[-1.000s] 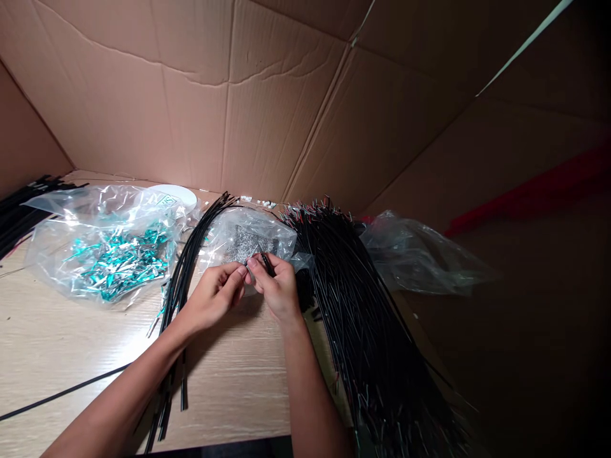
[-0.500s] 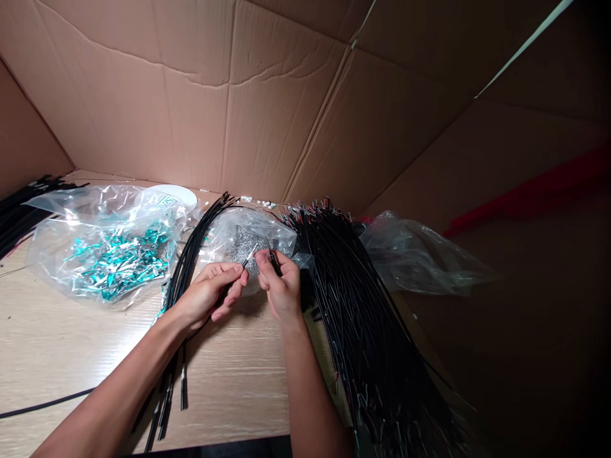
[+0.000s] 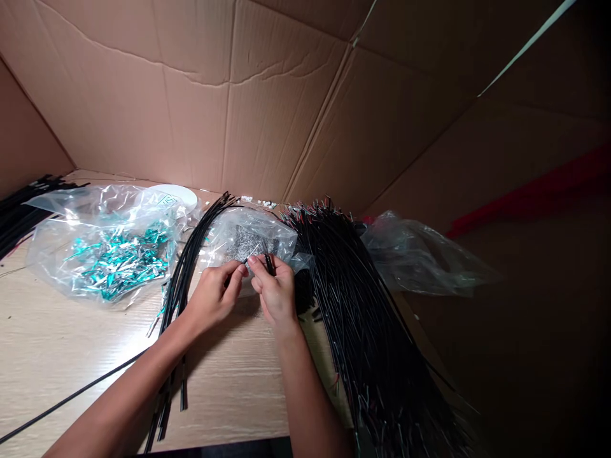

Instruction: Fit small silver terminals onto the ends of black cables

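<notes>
My left hand (image 3: 221, 292) is closed in a pinch on a black cable (image 3: 71, 399), whose tail runs down to the lower left. Meeting it, my right hand (image 3: 274, 289) has thumb and forefinger pressed at the cable's tip. Slim dark pieces (image 3: 270, 263) are held in the right hand's curled fingers; their kind is unclear. Just behind both hands lies a clear plastic bag (image 3: 281, 235) of small silvery metal parts (image 3: 245, 242). A bundle of black cables (image 3: 184, 280) passes beside and under the left forearm.
A large pile of black cables (image 3: 367, 318) with bare wire ends fills the right side. Left stands a clear bag (image 3: 52, 254) of teal and silver strips (image 3: 124, 261). More cables (image 3: 23, 213) lie far left. Cardboard walls (image 3: 167, 127) enclose the wooden table (image 3: 238, 381).
My hands have come together at the cable tip. The left hand has turned knuckles-up, and the cable's tail has shifted, now showing more length at lower left.
</notes>
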The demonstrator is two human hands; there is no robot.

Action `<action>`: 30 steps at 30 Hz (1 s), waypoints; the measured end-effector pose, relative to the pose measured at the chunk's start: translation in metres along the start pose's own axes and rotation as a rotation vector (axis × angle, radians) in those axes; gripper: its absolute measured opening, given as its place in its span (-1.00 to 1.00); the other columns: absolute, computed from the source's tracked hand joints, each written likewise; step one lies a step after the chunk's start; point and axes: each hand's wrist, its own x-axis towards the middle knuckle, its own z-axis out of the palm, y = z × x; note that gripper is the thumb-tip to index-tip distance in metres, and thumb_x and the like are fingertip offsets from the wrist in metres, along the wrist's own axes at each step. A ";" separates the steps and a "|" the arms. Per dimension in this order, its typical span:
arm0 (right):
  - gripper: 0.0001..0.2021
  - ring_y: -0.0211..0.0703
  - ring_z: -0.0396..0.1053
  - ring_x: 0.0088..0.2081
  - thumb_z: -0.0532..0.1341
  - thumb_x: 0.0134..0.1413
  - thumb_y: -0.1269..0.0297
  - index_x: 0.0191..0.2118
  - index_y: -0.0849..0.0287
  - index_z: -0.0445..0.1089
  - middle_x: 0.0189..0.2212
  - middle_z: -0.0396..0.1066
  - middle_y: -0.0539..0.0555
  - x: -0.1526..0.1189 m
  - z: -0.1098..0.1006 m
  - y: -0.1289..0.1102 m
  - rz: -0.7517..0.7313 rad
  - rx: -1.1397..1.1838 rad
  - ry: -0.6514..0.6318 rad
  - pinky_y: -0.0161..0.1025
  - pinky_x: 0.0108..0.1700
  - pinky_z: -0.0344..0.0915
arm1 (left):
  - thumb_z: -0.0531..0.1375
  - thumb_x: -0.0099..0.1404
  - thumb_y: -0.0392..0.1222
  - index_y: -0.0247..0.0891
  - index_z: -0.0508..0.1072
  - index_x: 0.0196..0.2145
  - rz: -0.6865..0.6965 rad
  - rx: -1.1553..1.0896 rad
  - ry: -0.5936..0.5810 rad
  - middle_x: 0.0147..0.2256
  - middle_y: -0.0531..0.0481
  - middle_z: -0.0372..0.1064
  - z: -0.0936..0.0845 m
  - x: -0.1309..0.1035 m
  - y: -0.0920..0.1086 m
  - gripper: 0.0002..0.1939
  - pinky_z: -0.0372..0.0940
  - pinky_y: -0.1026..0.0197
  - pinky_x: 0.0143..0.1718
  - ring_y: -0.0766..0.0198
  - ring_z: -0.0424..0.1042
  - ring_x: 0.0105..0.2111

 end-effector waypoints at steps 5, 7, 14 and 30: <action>-0.75 -0.33 0.17 -0.55 0.38 0.15 0.12 -0.35 0.17 0.40 -0.55 0.34 -0.06 -0.005 0.003 0.002 -0.201 -0.201 0.023 -0.36 -0.50 0.14 | 0.02 0.56 0.01 -0.28 0.38 -0.37 -0.043 -0.114 -0.040 -0.59 0.12 0.25 0.000 0.001 0.004 -0.59 0.08 0.31 -0.51 0.39 0.19 -0.60; -0.76 -0.25 0.30 -0.48 0.33 0.22 0.12 -0.37 0.15 0.40 -0.53 0.38 -0.03 -0.009 0.005 0.001 -0.306 -0.346 0.024 -0.32 -0.40 0.26 | 0.03 0.55 0.08 -0.27 0.35 -0.40 -0.118 -0.295 -0.070 -0.63 0.12 0.24 -0.001 0.002 0.005 -0.56 0.06 0.33 -0.60 0.39 0.19 -0.65; -0.76 -0.18 0.37 -0.40 0.26 0.31 0.10 -0.28 0.16 0.49 -0.41 0.48 0.04 -0.013 -0.008 -0.017 -0.407 -0.564 -0.153 -0.28 -0.34 0.28 | 0.18 0.44 0.03 -0.29 0.39 -0.39 -0.391 -0.890 -0.200 -0.70 0.14 0.22 -0.012 0.007 0.002 -0.65 -0.13 0.41 -0.83 0.44 0.06 -0.84; -0.75 -0.22 0.33 -0.46 0.23 0.33 0.12 -0.23 0.19 0.56 -0.46 0.45 0.02 -0.003 -0.017 -0.014 -0.447 -0.872 -0.219 -0.29 -0.40 0.25 | 0.22 0.40 -0.14 -0.33 0.40 -0.43 -0.538 -1.185 -0.220 -0.70 0.21 0.11 -0.023 0.009 -0.003 -0.73 -0.06 0.49 -0.82 0.54 -0.02 -0.86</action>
